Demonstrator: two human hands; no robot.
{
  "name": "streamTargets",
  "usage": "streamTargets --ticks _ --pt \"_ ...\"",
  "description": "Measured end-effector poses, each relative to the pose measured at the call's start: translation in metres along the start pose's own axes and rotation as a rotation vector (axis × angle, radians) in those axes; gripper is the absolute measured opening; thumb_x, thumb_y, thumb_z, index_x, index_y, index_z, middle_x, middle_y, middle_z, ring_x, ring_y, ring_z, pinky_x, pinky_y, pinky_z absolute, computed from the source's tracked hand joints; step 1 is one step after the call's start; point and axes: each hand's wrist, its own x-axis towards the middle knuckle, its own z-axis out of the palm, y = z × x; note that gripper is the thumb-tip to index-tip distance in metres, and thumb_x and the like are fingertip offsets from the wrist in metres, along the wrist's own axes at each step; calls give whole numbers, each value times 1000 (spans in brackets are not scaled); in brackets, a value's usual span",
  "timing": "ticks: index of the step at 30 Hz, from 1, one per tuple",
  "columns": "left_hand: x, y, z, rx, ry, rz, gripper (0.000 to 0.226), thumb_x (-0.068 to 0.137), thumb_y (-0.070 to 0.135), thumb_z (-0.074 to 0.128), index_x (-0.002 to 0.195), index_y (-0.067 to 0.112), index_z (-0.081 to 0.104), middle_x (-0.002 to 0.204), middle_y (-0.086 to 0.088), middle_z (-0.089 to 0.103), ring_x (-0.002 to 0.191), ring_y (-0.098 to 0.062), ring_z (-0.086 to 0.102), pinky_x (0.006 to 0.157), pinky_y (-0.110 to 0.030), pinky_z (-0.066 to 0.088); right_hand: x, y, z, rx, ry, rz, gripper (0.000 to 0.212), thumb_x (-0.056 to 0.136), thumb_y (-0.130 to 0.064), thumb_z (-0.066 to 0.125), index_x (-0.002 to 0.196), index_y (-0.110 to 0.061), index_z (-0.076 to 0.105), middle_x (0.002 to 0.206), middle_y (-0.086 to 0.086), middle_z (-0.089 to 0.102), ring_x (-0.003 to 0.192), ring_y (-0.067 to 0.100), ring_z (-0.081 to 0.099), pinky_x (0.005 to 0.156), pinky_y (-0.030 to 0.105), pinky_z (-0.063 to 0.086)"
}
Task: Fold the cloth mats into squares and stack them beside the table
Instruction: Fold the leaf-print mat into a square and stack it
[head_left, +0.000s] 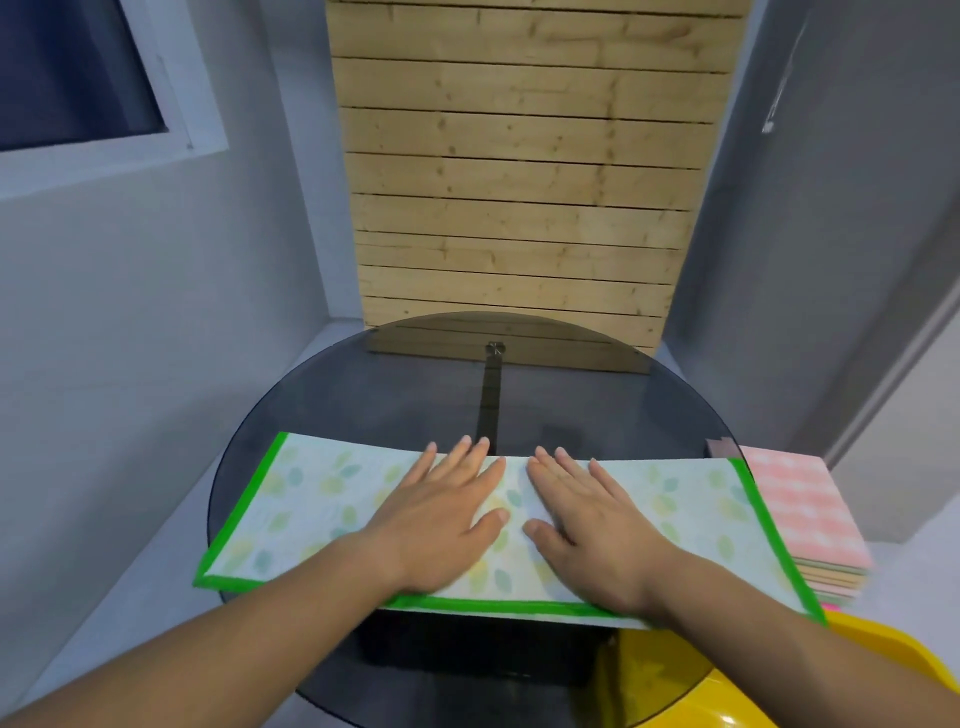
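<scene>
A white cloth mat (322, 499) with a leaf print and a bright green border lies as a long folded strip across the near half of the round dark glass table (597, 405). My left hand (441, 514) and my right hand (587, 514) rest flat on the middle of the strip, palms down and fingers spread, side by side with a small gap between them. Neither hand grips anything. At the table's right edge sits a stack of folded mats (810, 519), a pink checked one on top.
A wooden slat panel (519, 182) leans against the wall behind the table. Something yellow and plastic (727, 686) sits low at the front right. Grey walls close in left and right, with a window (78, 67) at the upper left.
</scene>
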Motion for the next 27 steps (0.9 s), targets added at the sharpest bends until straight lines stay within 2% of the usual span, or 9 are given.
streamTargets --ticks 4,10,18,27 --pt "-1 1 -2 9 4 -9 63 105 55 15 161 33 -5 166 13 -19 149 -1 -23 124 -34 -12 -8 25 -9 -62 0 138 77 95 -68 16 157 -26 -3 163 -9 -12 149 11 -17 121 40 -11" --pt "-2 -4 -9 42 -23 36 63 103 61 11 159 39 -10 162 19 -25 145 4 -28 120 -26 -12 -22 67 -19 -62 -2 246 77 92 -72 9 156 -30 -2 163 -8 -13 149 12 -18 121 41 -12" --pt "-2 -11 -13 45 -92 71 63 102 60 9 156 41 -16 160 22 -30 140 8 -35 123 -28 -14 -28 48 -14 -20 -1 185 75 97 -64 15 157 -22 -2 163 -7 -12 148 10 -19 121 36 -11" --pt "-2 -12 -8 -1 -95 0 66 101 65 10 156 42 -16 159 24 -31 138 10 -37 122 -32 -18 -26 69 -15 -52 -2 182 80 94 -69 11 156 -23 -6 162 -10 -15 147 6 -18 120 29 -11"
